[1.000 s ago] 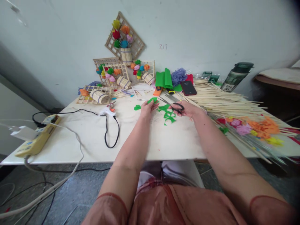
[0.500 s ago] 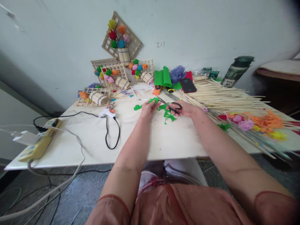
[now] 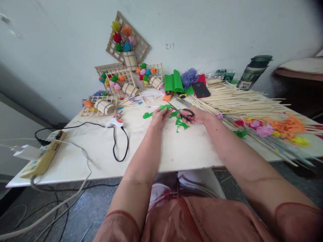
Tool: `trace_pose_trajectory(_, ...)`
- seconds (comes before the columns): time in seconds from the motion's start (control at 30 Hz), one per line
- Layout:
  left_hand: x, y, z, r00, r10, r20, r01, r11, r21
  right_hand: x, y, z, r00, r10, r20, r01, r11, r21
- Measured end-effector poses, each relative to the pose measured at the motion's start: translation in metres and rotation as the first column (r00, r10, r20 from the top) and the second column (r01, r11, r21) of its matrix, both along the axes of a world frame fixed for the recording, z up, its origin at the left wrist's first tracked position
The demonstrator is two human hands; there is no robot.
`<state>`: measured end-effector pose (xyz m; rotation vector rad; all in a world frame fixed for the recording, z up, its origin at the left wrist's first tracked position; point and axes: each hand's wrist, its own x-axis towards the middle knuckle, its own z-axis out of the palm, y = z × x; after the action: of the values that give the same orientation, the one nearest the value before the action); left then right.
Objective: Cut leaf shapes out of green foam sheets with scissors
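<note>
My left hand (image 3: 158,117) pinches a small green felt piece (image 3: 165,107) above the white table (image 3: 101,151). My right hand (image 3: 198,116) grips black scissors (image 3: 184,113), whose blades point left toward that piece. Green felt scraps (image 3: 181,123) lie on the table between and just below both hands. A cut green leaf shape (image 3: 146,115) rests to the left of my left hand.
A glue gun (image 3: 114,122) with a black cord, a yellow power strip (image 3: 41,156), bamboo stick piles (image 3: 239,99), paper flowers (image 3: 275,127), a phone (image 3: 201,89), green felt rolls (image 3: 173,82), a green bottle (image 3: 253,72) and stick-frame flower crafts (image 3: 126,50) crowd the table.
The view shifted slightly, so everything sits a little further left and higher. The scissors and my right hand have drawn closer to the green piece in my left hand.
</note>
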<state>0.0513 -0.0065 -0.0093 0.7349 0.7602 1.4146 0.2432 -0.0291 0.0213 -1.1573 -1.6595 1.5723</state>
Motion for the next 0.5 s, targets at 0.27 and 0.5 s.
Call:
trace_pose_trajectory(0.27, -0.0011, 0.0028, -0.0003, 0.998, 0.048, 0.029, -0.048, 0.999, -0.006, 0.0047, -0.0054, 0.0060, 1.000, -0.028, 0.002, 0.028, 0.998, -0.053)
trace_pose_trajectory(0.5, -0.0002, -0.0015, 0.0020, 0.999, -0.023, 0.033, 0.023, 1.000, 0.004, 0.0056, 0.0004, -0.0016, 0.989, 0.037, -0.144, -0.048, 0.996, -0.076)
